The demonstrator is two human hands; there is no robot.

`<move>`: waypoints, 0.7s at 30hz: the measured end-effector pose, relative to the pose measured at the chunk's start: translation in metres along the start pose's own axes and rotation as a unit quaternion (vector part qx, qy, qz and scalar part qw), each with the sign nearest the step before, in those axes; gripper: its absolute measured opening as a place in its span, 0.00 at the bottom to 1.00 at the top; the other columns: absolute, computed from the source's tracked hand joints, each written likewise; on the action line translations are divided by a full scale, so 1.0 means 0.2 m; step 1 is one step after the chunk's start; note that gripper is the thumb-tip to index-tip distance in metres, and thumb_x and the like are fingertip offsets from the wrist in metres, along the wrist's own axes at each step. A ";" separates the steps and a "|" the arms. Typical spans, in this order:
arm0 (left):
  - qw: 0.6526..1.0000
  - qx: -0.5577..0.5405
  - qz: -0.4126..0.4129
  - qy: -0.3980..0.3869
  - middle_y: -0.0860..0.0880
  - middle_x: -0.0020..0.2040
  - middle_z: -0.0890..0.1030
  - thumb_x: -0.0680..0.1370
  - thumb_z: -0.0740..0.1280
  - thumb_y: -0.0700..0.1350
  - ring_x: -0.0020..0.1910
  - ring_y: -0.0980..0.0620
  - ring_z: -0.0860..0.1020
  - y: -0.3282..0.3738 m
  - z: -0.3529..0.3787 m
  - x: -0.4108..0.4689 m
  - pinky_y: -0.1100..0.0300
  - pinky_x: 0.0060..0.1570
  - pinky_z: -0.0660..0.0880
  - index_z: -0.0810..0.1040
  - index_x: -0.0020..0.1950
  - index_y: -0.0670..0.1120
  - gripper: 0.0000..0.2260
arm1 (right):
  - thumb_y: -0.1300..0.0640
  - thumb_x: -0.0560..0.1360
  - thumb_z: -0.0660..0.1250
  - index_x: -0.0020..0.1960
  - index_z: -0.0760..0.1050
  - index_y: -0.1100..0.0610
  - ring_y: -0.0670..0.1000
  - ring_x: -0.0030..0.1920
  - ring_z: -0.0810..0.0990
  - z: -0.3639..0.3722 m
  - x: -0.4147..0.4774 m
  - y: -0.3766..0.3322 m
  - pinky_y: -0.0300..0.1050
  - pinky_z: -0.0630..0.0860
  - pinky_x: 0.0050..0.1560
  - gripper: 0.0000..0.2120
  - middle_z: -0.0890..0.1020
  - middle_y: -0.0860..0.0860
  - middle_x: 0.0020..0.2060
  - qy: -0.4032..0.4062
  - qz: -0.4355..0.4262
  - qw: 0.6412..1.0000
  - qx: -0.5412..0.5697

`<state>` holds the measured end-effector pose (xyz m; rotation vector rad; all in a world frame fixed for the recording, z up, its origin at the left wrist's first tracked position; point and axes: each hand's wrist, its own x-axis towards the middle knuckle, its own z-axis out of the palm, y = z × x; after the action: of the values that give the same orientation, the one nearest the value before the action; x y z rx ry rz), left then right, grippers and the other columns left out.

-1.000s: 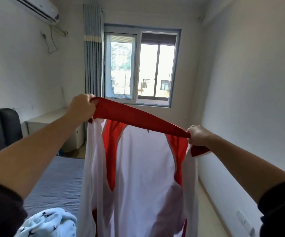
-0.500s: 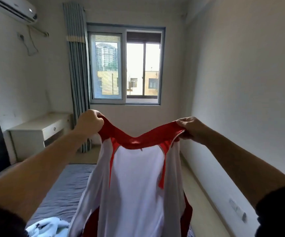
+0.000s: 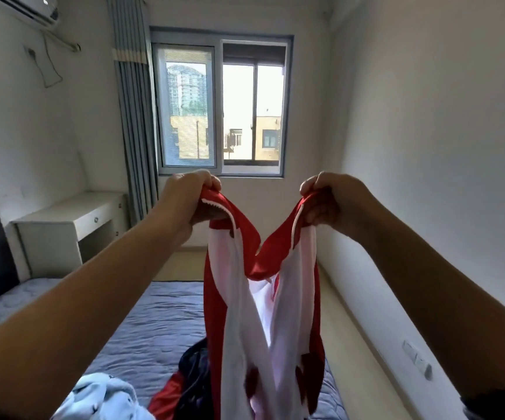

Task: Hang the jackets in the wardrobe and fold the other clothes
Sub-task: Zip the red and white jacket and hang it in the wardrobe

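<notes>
The left hand (image 3: 193, 198) is clenched around one top corner of the red and white garment (image 3: 245, 313), fingers curled over the red band. A white toothed edge, seemingly a zip, shows just under its thumb. The right hand (image 3: 330, 204) grips the opposite top corner in the same way. Both are raised at chest height, near each other but apart. Between them the red top edge sags into a deep V, and the body hangs straight down below both fists in loose vertical folds.

If that is a zip, this is probably a jacket being held up for sorting. The next move then calls for finding the shoulders and getting it onto a hanger; no hanger or wardrobe is in view.

Below the hanging hem lies the bed (image 3: 154, 322), with a dark garment (image 3: 193, 368) and a pale blue garment (image 3: 102, 395) heaped under the left forearm, not yet folded.
</notes>
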<state>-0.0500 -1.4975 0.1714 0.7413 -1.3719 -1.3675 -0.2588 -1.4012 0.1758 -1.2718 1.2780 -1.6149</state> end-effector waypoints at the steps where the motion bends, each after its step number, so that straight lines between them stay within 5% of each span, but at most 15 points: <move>1: 1.000 -0.009 0.006 0.005 0.46 0.35 0.77 0.75 0.62 0.36 0.24 0.55 0.79 0.02 0.01 0.01 0.63 0.27 0.76 0.77 0.42 0.42 0.05 | 0.66 0.74 0.54 0.28 0.79 0.60 0.50 0.21 0.77 0.00 0.02 -0.03 0.37 0.74 0.23 0.21 0.78 0.55 0.22 0.004 -0.014 1.000 -0.006; 5: 0.999 0.001 0.024 0.040 0.45 0.33 0.80 0.75 0.62 0.35 0.29 0.51 0.81 0.01 0.06 0.17 0.59 0.32 0.79 0.77 0.39 0.41 0.07 | 0.62 0.69 0.58 0.27 0.80 0.58 0.51 0.21 0.76 0.00 0.18 -0.06 0.36 0.74 0.24 0.16 0.80 0.55 0.24 0.063 -0.036 0.996 -0.048; 8: 0.998 0.032 -0.007 0.060 0.42 0.29 0.82 0.75 0.60 0.36 0.28 0.47 0.82 -0.18 0.09 0.36 0.60 0.27 0.78 0.78 0.38 0.41 0.09 | 0.64 0.74 0.57 0.34 0.78 0.62 0.51 0.18 0.76 -0.01 0.40 0.14 0.35 0.71 0.19 0.14 0.81 0.55 0.23 0.121 0.022 0.983 -0.134; 10: 0.994 0.068 -0.055 0.057 0.39 0.32 0.83 0.74 0.59 0.36 0.32 0.42 0.83 -0.41 0.10 0.50 0.53 0.33 0.81 0.78 0.38 0.41 0.10 | 0.65 0.74 0.55 0.37 0.75 0.63 0.51 0.19 0.77 -0.03 0.54 0.39 0.33 0.69 0.20 0.12 0.81 0.55 0.23 0.105 0.094 0.975 -0.171; 14: 0.969 0.168 -0.166 0.072 0.35 0.40 0.82 0.75 0.58 0.35 0.41 0.37 0.83 -1.01 0.07 0.75 0.39 0.47 0.80 0.77 0.38 0.41 0.10 | 0.65 0.72 0.55 0.42 0.80 0.65 0.57 0.35 0.85 -0.14 0.74 1.01 0.49 0.82 0.40 0.14 0.85 0.59 0.33 0.082 0.225 0.939 -0.245; 17: 0.936 0.271 -0.221 0.029 0.39 0.52 0.80 0.77 0.59 0.37 0.49 0.40 0.80 -1.48 0.01 0.86 0.47 0.45 0.79 0.75 0.52 0.44 0.07 | 0.64 0.74 0.59 0.52 0.81 0.63 0.58 0.50 0.83 -0.19 0.81 1.45 0.53 0.80 0.53 0.13 0.85 0.60 0.48 0.056 0.254 0.907 -0.330; 19: 0.918 0.303 -0.255 -0.031 0.46 0.52 0.74 0.77 0.58 0.37 0.48 0.44 0.75 -1.78 -0.02 0.87 0.54 0.41 0.74 0.67 0.66 0.47 0.18 | 0.63 0.76 0.59 0.64 0.76 0.59 0.57 0.60 0.78 -0.20 0.80 1.71 0.48 0.74 0.62 0.18 0.80 0.57 0.60 0.029 0.246 0.893 -0.376; 21: 0.907 0.309 -0.281 -0.049 0.46 0.51 0.73 0.76 0.56 0.34 0.48 0.43 0.76 -2.08 -0.07 0.79 0.53 0.41 0.74 0.63 0.70 0.47 0.23 | 0.63 0.77 0.59 0.68 0.72 0.58 0.56 0.64 0.75 -0.19 0.72 1.98 0.42 0.69 0.63 0.20 0.77 0.56 0.64 -0.006 0.256 0.881 -0.398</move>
<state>-0.1771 -1.7174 -0.1944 1.6083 -1.7834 -1.4057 -0.3513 -1.6282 -0.1690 -1.2098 2.1672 -0.6988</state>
